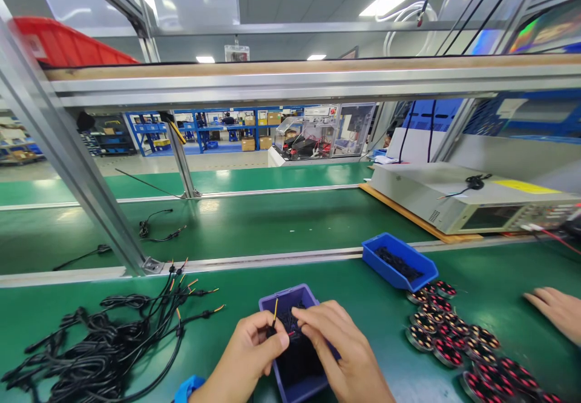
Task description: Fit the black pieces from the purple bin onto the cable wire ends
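In the head view, my left hand (252, 351) pinches the end of a black cable (271, 331). A bare yellow-orange wire stands up out of it, and a small red tip shows beside my thumb. Just to the right is my right hand (342, 342), its fingers curled together close to the wire end; whatever lies between its fingertips is too small to make out. Both hands are above a purple bin (282, 294) with small dark pieces inside, partly hidden by them.
Coiled black cables (104, 342) lie at left. A blue bin (385, 273) of black parts stands behind copper-wound coils (454, 330) at right. Another person's hand (558, 312) rests at the right edge. A grey instrument (445, 191) sits behind, under a metal-framed shelf (290, 88).
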A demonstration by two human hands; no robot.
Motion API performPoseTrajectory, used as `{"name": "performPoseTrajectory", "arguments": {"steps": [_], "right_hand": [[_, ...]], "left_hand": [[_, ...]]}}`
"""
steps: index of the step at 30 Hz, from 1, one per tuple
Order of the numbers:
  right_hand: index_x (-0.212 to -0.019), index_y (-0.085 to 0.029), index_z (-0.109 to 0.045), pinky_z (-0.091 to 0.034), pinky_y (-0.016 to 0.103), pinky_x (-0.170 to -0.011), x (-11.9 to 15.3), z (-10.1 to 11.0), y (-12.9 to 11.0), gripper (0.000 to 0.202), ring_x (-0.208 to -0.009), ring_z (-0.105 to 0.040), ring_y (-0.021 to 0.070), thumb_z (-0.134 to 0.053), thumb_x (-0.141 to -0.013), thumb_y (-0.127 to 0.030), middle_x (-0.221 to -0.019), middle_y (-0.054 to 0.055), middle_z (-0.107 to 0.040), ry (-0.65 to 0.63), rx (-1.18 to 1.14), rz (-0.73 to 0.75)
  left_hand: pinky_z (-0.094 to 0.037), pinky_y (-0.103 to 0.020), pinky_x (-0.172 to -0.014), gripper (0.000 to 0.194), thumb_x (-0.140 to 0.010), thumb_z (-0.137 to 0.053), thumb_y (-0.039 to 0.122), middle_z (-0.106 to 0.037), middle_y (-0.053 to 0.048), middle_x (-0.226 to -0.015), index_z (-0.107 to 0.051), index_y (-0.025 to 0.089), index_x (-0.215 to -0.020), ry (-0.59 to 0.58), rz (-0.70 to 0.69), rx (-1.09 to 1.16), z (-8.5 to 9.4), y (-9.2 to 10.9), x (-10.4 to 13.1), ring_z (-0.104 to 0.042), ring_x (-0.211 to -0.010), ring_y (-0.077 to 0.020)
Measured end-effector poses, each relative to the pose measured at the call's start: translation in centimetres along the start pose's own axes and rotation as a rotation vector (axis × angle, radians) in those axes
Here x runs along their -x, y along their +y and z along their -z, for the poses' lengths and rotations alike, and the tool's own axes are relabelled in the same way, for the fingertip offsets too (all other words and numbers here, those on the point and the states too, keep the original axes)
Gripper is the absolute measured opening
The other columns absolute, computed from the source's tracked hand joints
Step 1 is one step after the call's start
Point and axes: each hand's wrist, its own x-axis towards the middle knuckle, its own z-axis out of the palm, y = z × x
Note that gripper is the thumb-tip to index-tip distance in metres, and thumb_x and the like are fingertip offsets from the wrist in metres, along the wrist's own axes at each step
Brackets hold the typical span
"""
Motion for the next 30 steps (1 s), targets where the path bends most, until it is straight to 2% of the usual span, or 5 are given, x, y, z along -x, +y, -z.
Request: {"name": "performPoseTrajectory", "arguments": {"steps": [9,18,22,26,30], "right_hand": [[-0.107,-0.026,-0.068,-0.055,0.033,-0.068,-0.2,0.4,-0.8,0.028,-0.077,-0.068,0.0204,-0.055,-0.090,-0.008,-0.085,0.004,-0.075,0.069,0.049,0.047],[-0.111,-0.025,-0.065,-0.053,0.032,-0.075,0.0,0.4,-0.6,0.032,-0.086,-0.067,0.0190,-0.051,-0.091,-0.004,-0.092,0.002,-0.076,-0.043,0.068,0.121],[-0.109,-0.025,-0.066,-0.053,0.035,-0.079,-0.2,0.6,-1.0,0.023,-0.093,-0.067,0.0223,-0.056,-0.092,-0.014,-0.100,0.006,-0.074,-0.078,0.074,0.028],[-0.088,-0.023,-0.064,-0.054,0.031,-0.071,-0.2,0.2,-1.1,0.016,-0.075,-0.065,0.0186,-0.053,-0.092,-0.013,-0.081,0.003,-0.070,-0.086,0.015,-0.050],[-0.085,-0.023,-0.064,-0.053,0.030,-0.071,-0.2,-0.3,-1.1,0.018,-0.072,-0.064,0.0178,-0.053,-0.090,-0.010,-0.077,0.002,-0.069,-0.105,-0.037,-0.064]], "left_hand": [[-0.022,-0.018,-0.042,0.049,-0.065,-0.078,0.062,-0.036,0.009,-0.052,-0.059,0.017,-0.065,-0.008,-0.003,0.008,-0.1,0.3,0.0,-0.027,-0.045,-0.0056],[-0.023,-0.017,-0.043,0.049,-0.066,-0.077,0.063,-0.036,0.009,-0.053,-0.057,0.017,-0.067,-0.025,0.004,-0.001,-0.2,0.3,0.2,-0.027,-0.047,-0.0060],[-0.028,-0.019,-0.046,0.047,-0.068,-0.077,0.061,-0.042,0.007,-0.058,-0.059,0.017,-0.069,-0.026,-0.035,-0.005,0.0,0.1,0.2,-0.033,-0.049,-0.0068],[-0.033,-0.020,-0.050,0.042,-0.076,-0.071,0.058,-0.048,0.003,-0.071,-0.068,0.016,-0.080,-0.064,-0.058,-0.054,0.6,-0.2,0.3,-0.043,-0.057,-0.0092],[-0.040,-0.022,-0.061,0.040,-0.077,-0.073,0.054,-0.052,-0.001,-0.081,-0.068,0.015,-0.084,-0.096,-0.126,-0.092,0.7,-0.6,0.2,-0.049,-0.070,-0.0129]]}}
